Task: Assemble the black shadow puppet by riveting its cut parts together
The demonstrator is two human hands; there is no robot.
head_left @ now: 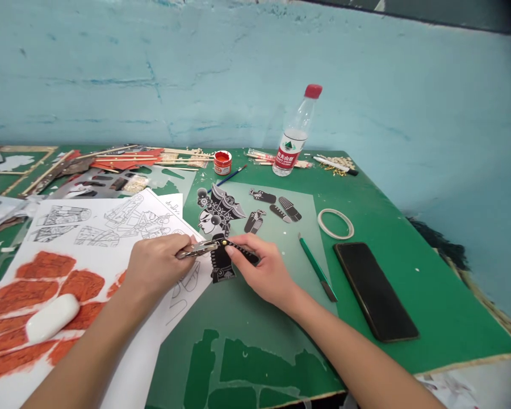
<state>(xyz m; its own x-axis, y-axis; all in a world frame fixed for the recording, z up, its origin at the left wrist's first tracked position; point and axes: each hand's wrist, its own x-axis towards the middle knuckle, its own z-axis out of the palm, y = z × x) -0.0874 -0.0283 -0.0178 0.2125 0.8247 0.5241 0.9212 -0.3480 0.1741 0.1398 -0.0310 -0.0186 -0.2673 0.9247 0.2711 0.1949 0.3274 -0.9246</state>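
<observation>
My left hand (159, 264) is closed around a silver plier-like tool (202, 247), whose front end reaches the black-and-white shadow puppet (221, 261). Between thumb and fingers, my right hand (264, 270) pinches a narrow black puppet piece (243, 252). A small brass-coloured dot, perhaps a fastener (224, 242), shows where that piece overlaps the puppet's body. The puppet has a patterned headdress and a white face turned left. Several loose black puppet parts (262, 196) lie beyond my right hand on a translucent sheet (298, 250).
Right of my hands lie a green-handled craft knife (315, 264), a tape roll (335, 224) and a phone (375, 289). Behind stand a water bottle (290, 145) and a red paint jar (222, 163). Printed paper (128, 352), a white oblong object (53, 318) and sticks (128, 158) occupy the left.
</observation>
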